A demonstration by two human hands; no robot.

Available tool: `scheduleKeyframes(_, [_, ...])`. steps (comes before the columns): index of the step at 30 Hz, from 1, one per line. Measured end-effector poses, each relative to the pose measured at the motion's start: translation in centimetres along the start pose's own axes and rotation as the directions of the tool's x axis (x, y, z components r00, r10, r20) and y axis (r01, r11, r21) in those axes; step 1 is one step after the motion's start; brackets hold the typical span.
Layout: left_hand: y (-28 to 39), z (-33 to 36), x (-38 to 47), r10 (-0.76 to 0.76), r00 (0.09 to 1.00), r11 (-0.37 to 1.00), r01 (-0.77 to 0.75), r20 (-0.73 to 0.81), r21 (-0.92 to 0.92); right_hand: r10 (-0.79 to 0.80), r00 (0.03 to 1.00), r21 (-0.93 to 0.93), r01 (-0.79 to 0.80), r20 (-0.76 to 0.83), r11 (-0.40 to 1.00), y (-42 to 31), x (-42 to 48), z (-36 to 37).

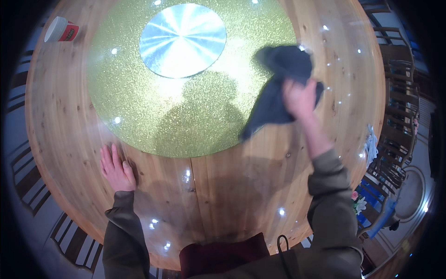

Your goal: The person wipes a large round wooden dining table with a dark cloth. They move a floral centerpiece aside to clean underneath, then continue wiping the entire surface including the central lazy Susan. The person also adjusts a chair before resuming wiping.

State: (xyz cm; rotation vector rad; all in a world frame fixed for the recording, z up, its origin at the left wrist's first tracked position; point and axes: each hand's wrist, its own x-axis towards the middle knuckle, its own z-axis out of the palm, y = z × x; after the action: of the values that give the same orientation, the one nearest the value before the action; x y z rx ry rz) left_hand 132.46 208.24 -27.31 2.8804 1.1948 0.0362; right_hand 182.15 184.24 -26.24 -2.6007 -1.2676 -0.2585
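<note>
A dark cloth (268,99) is gripped in my right hand (300,97), which is slightly blurred. The cloth spreads over the right edge of a round, glittering gold turntable (139,115) and onto the wooden tabletop beside it. At the turntable's centre is a shiny silver disc (183,40). My left hand (116,169) rests on the round wooden table (174,195), palm down with fingers apart, just off the turntable's lower left rim. It holds nothing.
A stack of paper cups (62,29) lies on its side at the table's far left. Pale crumpled plastic or cloth (371,146) hangs at the right edge. Wooden chairs (397,83) surround the table, and flowers (359,204) show at the lower right.
</note>
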Motion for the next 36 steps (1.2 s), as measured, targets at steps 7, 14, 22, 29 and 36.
scheduleKeyframes(7, [-0.9,0.2,0.2,0.010,1.000,1.000,-0.010,0.007,0.004,0.598,0.801,-0.175,-0.584,0.033,0.793,13.3,12.8,2.2])
scheduleKeyframes(14, [-1.7,0.2,1.4,0.032,0.999,0.999,-0.032,-0.021,-0.011,0.136,0.918,-0.086,-0.112,0.371,0.990,-3.9,-13.5,-4.8])
scheduleKeyframes(22, [-2.5,-0.5,1.8,0.038,0.999,0.999,-0.038,0.025,-0.015,0.683,0.729,-0.137,-0.682,-0.043,0.718,15.8,6.0,0.2])
scheduleKeyframes(29, [-1.8,-1.3,2.4,0.033,0.999,0.999,-0.033,0.006,-0.003,0.648,0.761,-0.137,-0.643,-0.011,0.753,3.2,17.4,5.9])
scheduleKeyframes(36, [-1.4,-1.2,1.7,-0.003,0.999,1.000,0.004,0.034,-0.030,0.121,0.987,0.045,-0.126,0.104,0.991,-24.8,22.1,8.4])
